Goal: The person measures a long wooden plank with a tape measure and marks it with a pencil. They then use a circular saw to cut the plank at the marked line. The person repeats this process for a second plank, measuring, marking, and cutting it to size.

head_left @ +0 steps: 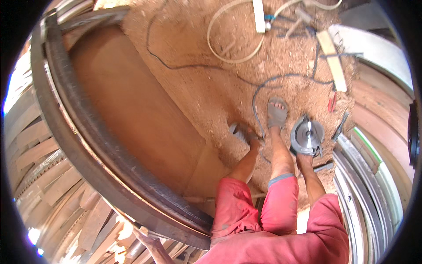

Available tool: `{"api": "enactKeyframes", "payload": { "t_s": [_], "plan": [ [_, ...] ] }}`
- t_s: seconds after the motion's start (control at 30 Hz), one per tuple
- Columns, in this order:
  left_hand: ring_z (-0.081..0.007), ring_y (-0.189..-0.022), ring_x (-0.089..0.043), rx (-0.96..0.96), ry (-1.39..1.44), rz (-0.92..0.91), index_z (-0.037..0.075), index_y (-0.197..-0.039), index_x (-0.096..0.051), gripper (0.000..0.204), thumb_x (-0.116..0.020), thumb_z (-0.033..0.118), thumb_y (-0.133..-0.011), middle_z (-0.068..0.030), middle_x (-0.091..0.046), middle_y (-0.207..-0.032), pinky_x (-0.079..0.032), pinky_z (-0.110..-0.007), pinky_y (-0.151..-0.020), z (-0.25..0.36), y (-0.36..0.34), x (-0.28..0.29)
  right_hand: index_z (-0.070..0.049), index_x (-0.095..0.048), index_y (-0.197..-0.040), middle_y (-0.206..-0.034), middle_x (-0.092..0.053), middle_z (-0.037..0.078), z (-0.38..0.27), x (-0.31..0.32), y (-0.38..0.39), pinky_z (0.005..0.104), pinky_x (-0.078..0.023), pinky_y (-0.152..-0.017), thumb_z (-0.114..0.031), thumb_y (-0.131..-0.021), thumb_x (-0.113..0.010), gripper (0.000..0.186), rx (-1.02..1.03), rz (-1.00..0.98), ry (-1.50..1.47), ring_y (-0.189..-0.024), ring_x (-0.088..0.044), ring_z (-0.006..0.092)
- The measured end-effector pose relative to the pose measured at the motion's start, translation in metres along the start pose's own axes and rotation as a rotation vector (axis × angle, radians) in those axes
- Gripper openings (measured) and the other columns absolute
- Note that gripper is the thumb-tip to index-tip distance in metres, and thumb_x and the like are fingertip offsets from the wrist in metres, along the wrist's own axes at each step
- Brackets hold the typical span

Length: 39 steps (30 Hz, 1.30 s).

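The circular saw was gripped by the right hand, hung low beside the leg, blade downward; the left hand was unseen.

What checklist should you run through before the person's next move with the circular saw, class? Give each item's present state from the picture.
1. Grip on the circular saw: the right hand seems to hold it low beside the leg, but the hand is mostly hidden. Cannot tell.
2. Blade clear of the body: the saw hangs close to the right foot. Not ok.
3. Footwear: open grey sandals on both feet. Not ok.
4. Blue cable: it loops across the sawdust floor right by the feet. Not ok.
5. Left hand: it barely shows at the lower edge near the stacked wood. Cannot tell.
6. Blade spinning or stopped: cannot tell.
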<state>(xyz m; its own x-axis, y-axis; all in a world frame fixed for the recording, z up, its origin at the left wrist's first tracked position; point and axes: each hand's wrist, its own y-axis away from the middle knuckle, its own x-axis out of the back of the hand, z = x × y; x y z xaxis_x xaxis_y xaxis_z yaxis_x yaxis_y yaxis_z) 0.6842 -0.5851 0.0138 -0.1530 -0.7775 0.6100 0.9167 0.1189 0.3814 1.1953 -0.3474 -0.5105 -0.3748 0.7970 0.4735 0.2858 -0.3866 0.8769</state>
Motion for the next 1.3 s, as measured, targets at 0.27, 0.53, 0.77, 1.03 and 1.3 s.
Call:
{"api": "enactKeyframes", "payload": {
  "t_s": [0.27,0.53,0.77,1.03,1.3],
  "plan": [
    [-0.029,-0.093,-0.066,-0.057,0.415,-0.144,0.0,-0.129,-0.051,0.058,-0.052,0.051,-0.102,-0.0128,-0.063,-0.111,-0.058,-0.041,-0.073,-0.047,-0.027,-0.001,-0.013,-0.08,-0.084,-0.103,-0.077,0.017,0.04,-0.025,0.232,0.0481,-0.059,-0.083,-0.03,-0.086,-0.069,0.019,-0.262,-0.129,-0.07,-0.099,-0.075,0.0345],
    [-0.0495,-0.128,-0.048,-0.067,-0.592,0.028,-0.011,-0.136,-0.047,0.076,-0.063,0.051,-0.095,-0.0326,-0.051,-0.14,-0.037,-0.058,-0.109,-0.027,-0.027,-0.004,-0.006,-0.077,-0.108,-0.114,-0.073,0.025,-0.01,0.066,0.318,0.0499,-0.057,-0.091,-0.03,-0.088,-0.068,0.032,-0.287,-0.12,-0.303,-0.109,-0.071,0.0407],
    [-0.0515,-0.135,-0.036,-0.716,-0.637,-0.099,-0.002,-0.138,-0.05,0.071,-0.071,0.044,-0.089,-0.0348,-0.04,-0.145,-0.03,-0.062,-0.112,-0.039,0.05,0.034,-0.003,-0.077,-0.107,-0.112,-0.073,0.026,-0.067,0.216,0.299,0.0491,-0.057,-0.093,-0.028,-0.084,-0.071,0.034,-0.221,0.175,-0.421,-0.109,-0.071,0.0407],
    [-0.0429,-0.099,-0.057,-0.851,-0.492,-0.288,0.003,-0.125,-0.057,0.049,-0.074,0.016,-0.081,-0.0226,-0.058,-0.106,-0.048,-0.053,-0.089,-0.006,0.054,0.035,0.0,-0.076,-0.106,-0.111,-0.074,0.027,-0.096,0.307,0.277,0.0481,-0.056,-0.094,-0.026,-0.08,-0.074,0.037,-0.285,0.243,-0.497,-0.109,-0.071,0.0407],
    [-0.0459,-0.095,-0.054,-0.891,-0.372,-0.064,-0.006,-0.113,-0.051,0.042,-0.071,0.014,-0.082,-0.0258,-0.052,-0.101,-0.047,-0.054,-0.08,0.114,-0.018,-0.084,0.004,-0.075,-0.104,-0.106,-0.074,0.027,-0.099,0.424,0.221,0.0451,-0.056,-0.096,-0.02,-0.079,-0.072,0.035,-0.389,0.422,-0.398,-0.108,-0.072,0.039]
  ]
}}
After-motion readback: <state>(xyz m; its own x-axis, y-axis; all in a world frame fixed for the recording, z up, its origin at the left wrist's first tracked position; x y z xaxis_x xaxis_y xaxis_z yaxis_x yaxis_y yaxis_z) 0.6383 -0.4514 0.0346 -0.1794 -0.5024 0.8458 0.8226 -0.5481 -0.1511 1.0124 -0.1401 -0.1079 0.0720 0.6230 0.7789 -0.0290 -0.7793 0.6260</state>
